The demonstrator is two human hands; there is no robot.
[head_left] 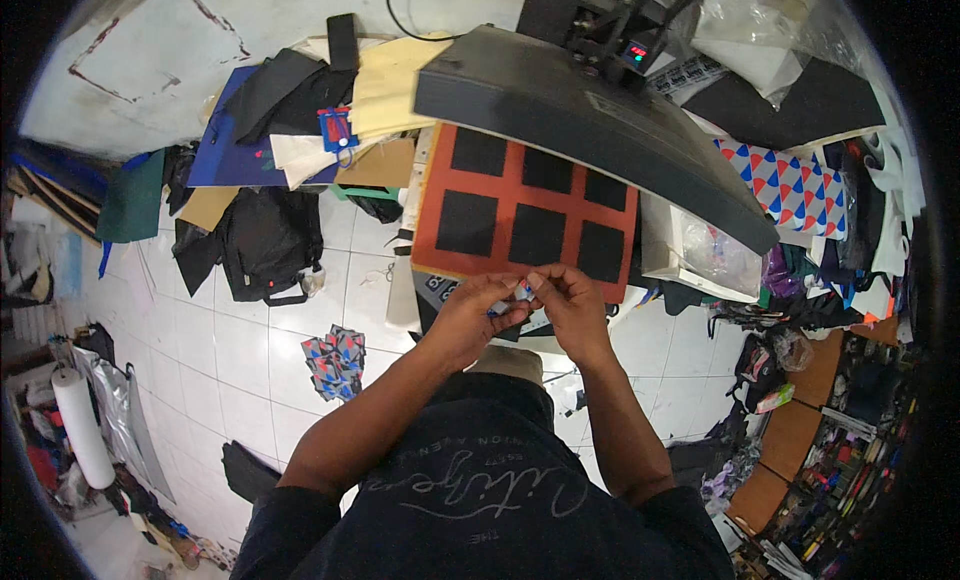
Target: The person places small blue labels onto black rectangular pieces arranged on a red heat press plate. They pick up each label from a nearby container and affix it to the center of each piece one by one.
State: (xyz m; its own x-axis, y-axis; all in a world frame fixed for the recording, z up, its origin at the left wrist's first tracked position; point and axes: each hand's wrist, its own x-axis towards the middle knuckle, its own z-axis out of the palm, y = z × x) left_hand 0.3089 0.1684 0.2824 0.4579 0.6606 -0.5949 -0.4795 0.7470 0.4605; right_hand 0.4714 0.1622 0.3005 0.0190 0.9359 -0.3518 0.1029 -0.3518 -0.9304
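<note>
My left hand (468, 322) and my right hand (572, 315) meet in front of my body, at the near edge of a heat press. Between their fingertips they pinch a small piece with white, blue and red on it (521, 292), perhaps a cut transfer; the fingers hide much of it. Just beyond my hands lies the press's orange-red pad (507, 204), with several black squares (467, 224) laid on it in rows. The dark upper plate (590, 120) of the press is raised above the pad's far side.
On the white tiled floor at left lies a pile of red, blue and grey patterned pieces (336, 362). A black bag (268, 242) sits beyond it. Yellow sheets (400, 80) and dark cloth are left of the press. A patterned sheet (785, 188) lies at right, near brown shelving (790, 435).
</note>
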